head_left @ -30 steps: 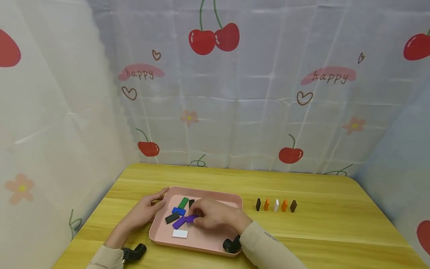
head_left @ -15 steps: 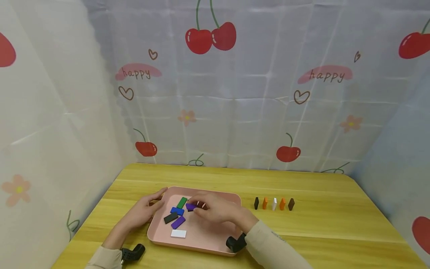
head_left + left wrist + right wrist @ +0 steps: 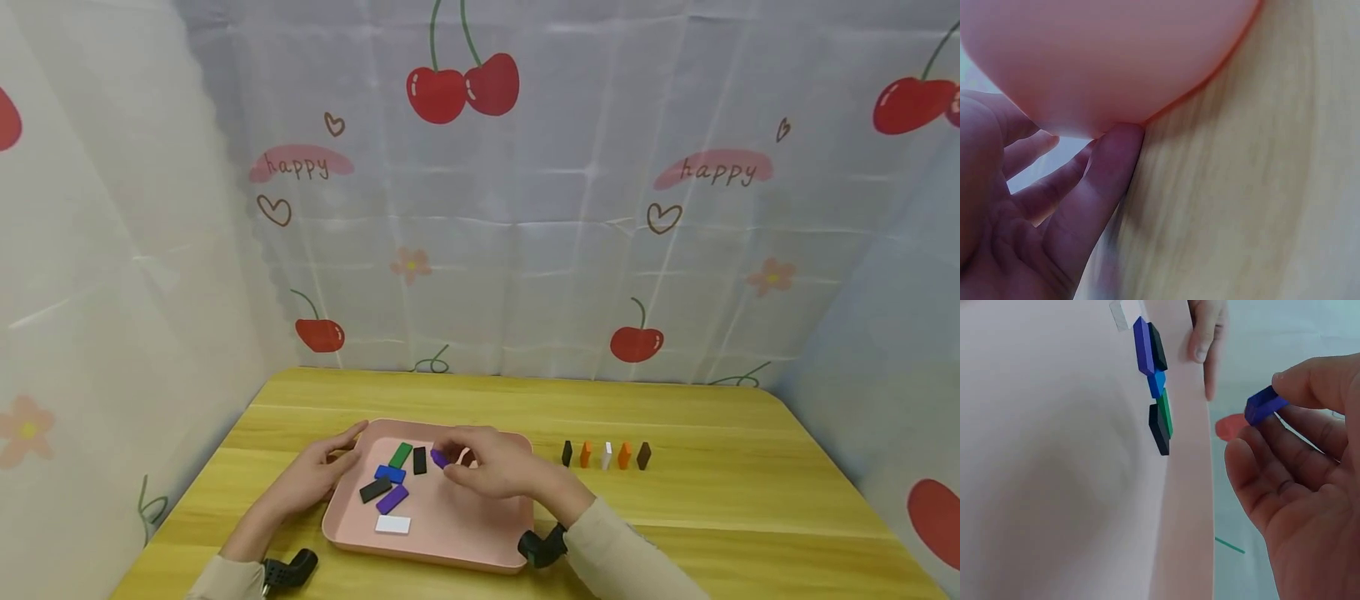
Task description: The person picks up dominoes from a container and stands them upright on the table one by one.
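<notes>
The tray (image 3: 457,533) was plain pink. In it were a green block (image 3: 401,455), a black block (image 3: 420,460), a blue block (image 3: 390,474), a dark grey block (image 3: 376,489), a purple block (image 3: 392,500) and a white block (image 3: 393,525); the held block (image 3: 439,459) was also purple. The standing row (image 3: 607,456) ran black, orange, white, orange, dark brown. The table (image 3: 720,508) showed yellow wood grain. The backdrop (image 3: 525,275) was pale, printed with red cherries (image 3: 437,96) on green stems (image 3: 432,37), brown heart outlines (image 3: 274,211), pink flowers (image 3: 773,277) with yellow centres (image 3: 411,266), and brown "happy" lettering (image 3: 297,167) over pink smears (image 3: 337,160). Sleeves (image 3: 630,554) were beige.
</notes>
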Action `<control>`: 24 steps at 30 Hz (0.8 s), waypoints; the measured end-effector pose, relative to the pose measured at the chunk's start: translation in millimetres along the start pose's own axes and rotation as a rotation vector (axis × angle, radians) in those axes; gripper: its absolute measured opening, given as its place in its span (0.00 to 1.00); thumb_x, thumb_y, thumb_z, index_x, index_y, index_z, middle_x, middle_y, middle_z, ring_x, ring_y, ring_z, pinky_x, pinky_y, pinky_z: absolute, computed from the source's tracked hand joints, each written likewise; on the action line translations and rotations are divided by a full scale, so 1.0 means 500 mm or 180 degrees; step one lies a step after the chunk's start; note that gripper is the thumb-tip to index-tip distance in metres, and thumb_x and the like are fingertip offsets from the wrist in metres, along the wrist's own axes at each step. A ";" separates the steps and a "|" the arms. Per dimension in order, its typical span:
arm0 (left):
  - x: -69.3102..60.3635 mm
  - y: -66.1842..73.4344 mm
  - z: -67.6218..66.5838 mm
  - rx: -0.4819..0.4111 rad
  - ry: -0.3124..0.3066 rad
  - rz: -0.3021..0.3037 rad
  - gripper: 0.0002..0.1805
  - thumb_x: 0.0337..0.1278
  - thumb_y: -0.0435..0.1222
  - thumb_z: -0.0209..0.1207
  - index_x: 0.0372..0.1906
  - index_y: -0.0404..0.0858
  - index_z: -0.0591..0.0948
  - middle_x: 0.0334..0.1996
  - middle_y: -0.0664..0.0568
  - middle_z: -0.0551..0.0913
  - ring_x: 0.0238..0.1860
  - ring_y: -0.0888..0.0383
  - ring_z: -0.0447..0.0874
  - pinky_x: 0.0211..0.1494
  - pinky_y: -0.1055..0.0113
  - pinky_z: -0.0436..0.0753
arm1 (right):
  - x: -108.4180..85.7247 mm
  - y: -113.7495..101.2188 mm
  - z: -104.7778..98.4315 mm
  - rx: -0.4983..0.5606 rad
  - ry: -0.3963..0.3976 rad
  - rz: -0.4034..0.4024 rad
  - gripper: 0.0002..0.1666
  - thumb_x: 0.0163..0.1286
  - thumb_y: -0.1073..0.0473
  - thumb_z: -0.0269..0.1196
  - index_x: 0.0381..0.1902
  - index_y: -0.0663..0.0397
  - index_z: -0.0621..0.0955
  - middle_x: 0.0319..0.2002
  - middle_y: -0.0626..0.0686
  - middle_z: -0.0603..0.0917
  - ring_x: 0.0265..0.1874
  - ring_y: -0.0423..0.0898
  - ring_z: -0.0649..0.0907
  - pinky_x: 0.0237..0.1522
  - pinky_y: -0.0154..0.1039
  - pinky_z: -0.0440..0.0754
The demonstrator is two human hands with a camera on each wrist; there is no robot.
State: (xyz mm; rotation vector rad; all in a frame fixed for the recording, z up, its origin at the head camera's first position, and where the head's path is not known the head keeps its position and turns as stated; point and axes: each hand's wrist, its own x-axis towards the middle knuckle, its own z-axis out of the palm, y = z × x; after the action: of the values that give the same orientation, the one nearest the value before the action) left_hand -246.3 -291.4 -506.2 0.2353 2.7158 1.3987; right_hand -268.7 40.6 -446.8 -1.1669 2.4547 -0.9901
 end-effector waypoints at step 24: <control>-0.003 0.007 0.003 0.0038 0.0022 -0.0032 0.29 0.80 0.46 0.52 0.79 0.53 0.66 0.75 0.40 0.71 0.71 0.40 0.73 0.66 0.51 0.82 | -0.145 0.073 -0.028 0.0465 0.0401 -0.0005 0.13 0.74 0.62 0.64 0.53 0.49 0.76 0.46 0.52 0.85 0.46 0.40 0.83 0.50 0.34 0.84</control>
State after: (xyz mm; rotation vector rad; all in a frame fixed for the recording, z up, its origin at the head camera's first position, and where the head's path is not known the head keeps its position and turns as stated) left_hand -244.2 -288.7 -504.3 0.2179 2.7277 1.3835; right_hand -249.9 118.4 -465.3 -1.0901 2.4272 -1.2558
